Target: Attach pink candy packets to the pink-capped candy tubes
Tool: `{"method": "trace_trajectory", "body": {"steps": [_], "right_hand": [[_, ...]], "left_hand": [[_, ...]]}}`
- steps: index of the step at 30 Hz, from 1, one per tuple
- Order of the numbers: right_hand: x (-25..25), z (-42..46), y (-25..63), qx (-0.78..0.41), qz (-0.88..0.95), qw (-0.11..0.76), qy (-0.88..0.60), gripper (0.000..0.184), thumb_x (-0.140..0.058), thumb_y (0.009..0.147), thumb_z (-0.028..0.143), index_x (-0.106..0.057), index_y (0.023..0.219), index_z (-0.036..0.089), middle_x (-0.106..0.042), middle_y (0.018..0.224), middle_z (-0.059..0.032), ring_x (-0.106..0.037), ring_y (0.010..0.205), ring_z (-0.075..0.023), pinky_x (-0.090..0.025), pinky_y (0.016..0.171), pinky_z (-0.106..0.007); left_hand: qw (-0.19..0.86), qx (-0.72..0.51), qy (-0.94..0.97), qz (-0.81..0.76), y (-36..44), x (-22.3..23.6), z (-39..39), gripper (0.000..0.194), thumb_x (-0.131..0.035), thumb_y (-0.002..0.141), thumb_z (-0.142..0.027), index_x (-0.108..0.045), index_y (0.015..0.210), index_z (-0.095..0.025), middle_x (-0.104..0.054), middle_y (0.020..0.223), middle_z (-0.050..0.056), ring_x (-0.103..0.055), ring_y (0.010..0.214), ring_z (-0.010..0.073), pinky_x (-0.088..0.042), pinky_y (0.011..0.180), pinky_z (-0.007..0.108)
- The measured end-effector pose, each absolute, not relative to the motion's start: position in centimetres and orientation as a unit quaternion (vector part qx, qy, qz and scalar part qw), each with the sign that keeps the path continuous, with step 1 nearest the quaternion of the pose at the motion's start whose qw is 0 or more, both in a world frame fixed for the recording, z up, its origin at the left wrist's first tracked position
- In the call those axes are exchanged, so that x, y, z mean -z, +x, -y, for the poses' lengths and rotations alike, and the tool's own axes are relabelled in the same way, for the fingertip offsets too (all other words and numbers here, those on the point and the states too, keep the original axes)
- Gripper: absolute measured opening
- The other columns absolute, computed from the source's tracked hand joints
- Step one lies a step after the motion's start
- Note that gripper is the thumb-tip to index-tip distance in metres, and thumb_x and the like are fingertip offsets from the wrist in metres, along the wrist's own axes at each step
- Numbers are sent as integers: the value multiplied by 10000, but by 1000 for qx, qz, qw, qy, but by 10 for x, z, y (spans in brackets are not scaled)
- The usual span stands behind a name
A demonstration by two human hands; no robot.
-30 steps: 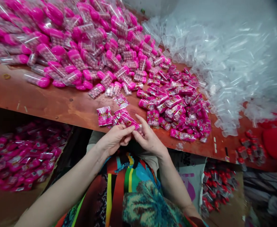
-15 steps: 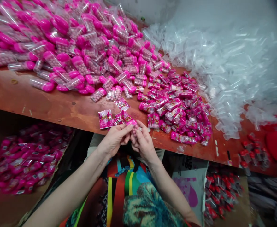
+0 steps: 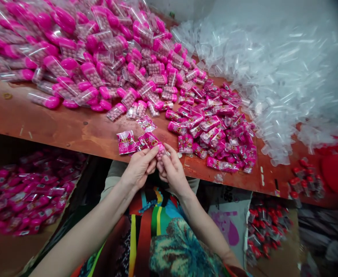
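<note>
While the left hand [image 3: 141, 167] pinches a glossy pink printed plastic wrapper [image 3: 151, 140], the right hand [image 3: 173, 172] grasps a small clear tube of pink beads [image 3: 161, 152] at its end — both near the brown wooden table [image 3: 94, 134]'s front edge. From them, pink-capped clear plastic bottles [image 3: 92, 75] heap at eleven o'clock, shiny pink packets [image 3: 215, 129] at two — translucent plastic containers [image 3: 273, 88] beyond.

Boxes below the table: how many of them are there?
2: the left box, holding pink packets, and the right box, holding red-capped containers. More may be hidden in the dark beneath the table.
</note>
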State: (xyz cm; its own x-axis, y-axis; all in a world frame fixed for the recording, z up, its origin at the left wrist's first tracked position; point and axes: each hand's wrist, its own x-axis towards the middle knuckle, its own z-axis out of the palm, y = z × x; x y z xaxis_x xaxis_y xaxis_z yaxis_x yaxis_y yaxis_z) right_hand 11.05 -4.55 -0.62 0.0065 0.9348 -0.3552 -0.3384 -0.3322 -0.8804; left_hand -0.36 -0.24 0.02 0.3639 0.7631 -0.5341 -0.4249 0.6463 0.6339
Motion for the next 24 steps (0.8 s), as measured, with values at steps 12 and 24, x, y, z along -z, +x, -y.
{"method": "trace_trajectory", "body": {"steps": [12,24], "right_hand": [[5,44,121,-665,288,483,-492,463,-521,948,472,-390,1343,269,-419,604,100,-230,399,-43,-190,362,-146],[2,59,121,-488,482,426,-591,555,-497,962,392,-322,1470,252,-628,956,-60,-611,785,-181,-511,810,-368]], "left_hand": [[845,-330,204,-369,-8,-3,4,256,-651,850,-368,-615,742,-139,-568,569,-12,-329,370,29,-244,392,184],[839,-351,167,-382,5,-6,0,369,-783,758,-379,-526,646,-139,-379,419,-90,-221,336,-3,-179,367,151]]}}
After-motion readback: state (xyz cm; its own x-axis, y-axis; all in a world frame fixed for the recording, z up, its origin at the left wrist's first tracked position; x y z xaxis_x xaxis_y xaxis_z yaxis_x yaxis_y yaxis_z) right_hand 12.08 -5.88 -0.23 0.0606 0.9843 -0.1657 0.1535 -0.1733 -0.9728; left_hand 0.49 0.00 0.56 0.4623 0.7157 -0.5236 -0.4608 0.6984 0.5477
